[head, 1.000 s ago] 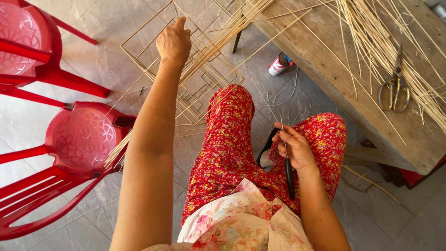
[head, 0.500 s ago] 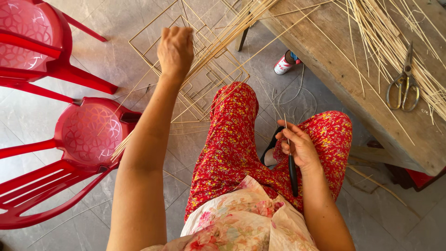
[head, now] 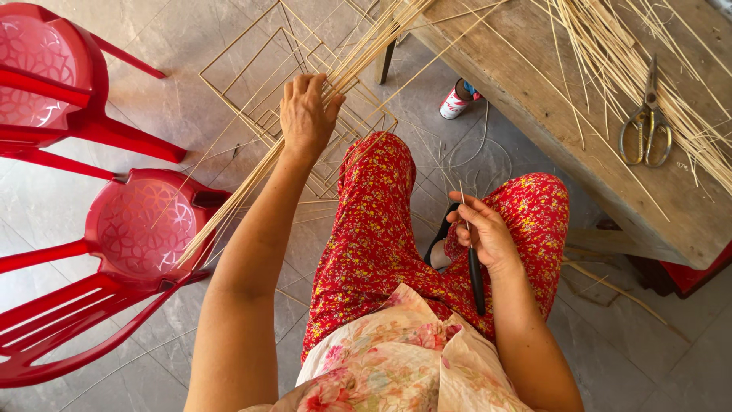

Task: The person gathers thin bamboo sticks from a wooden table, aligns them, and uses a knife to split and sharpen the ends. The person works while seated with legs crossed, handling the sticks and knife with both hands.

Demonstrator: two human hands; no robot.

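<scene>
Gripping bamboo sticks [head: 252, 183], left hand [head: 306, 114]; right hand [head: 482, 233], fingers clamped on black-handled knife [head: 476, 278].

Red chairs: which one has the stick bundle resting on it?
The nearer chair; the bundle crosses its seat edge. The far chair has none.

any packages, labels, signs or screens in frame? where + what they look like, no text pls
Small can: lying on the grey tiled floor beside the leg of the wooden bench, past the person's knees; cylindrical, with a red and white printed wrap and a bit of blue at one end.
No signs or screens in view.
</scene>
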